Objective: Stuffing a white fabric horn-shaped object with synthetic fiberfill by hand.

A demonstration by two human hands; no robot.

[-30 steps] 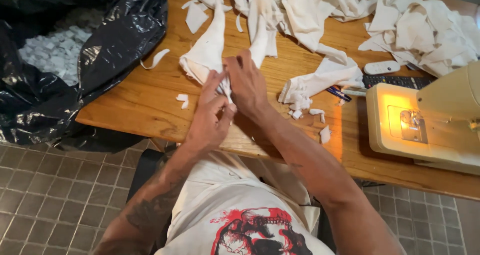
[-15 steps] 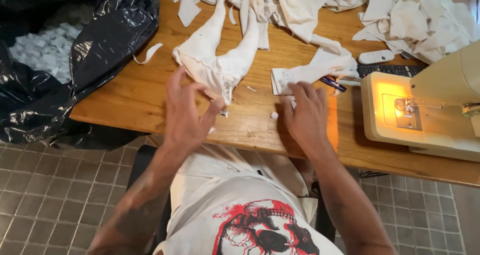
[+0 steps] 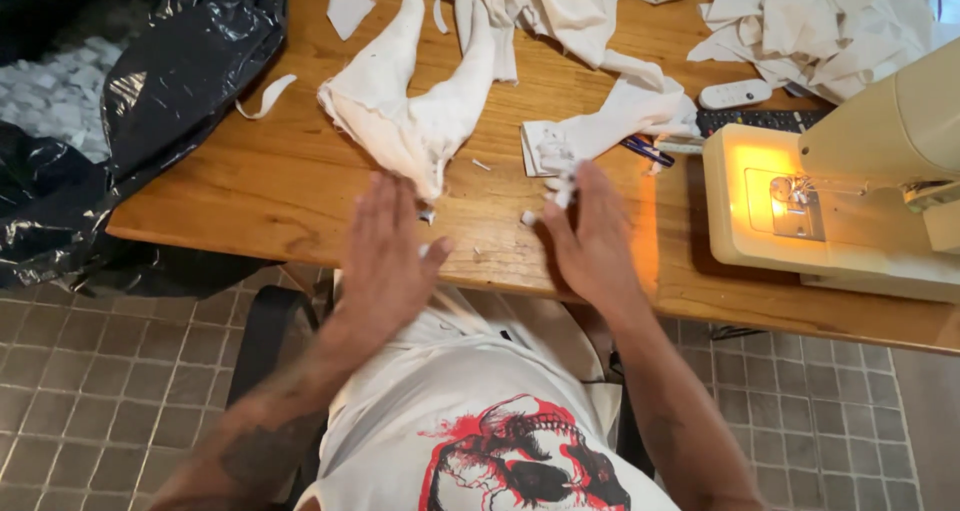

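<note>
Grey floor tiles run under a wooden table. Nearest, the left hand and right hand lie flat and empty, fingers spread, sweeping small white fabric scraps at the edge; next calls for gathering them. Beyond lie cut white cloth, a sewing machine, a black bag

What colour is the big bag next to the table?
Shiny black. The bag shows clearly in the head view, left of the wooden table.
</note>
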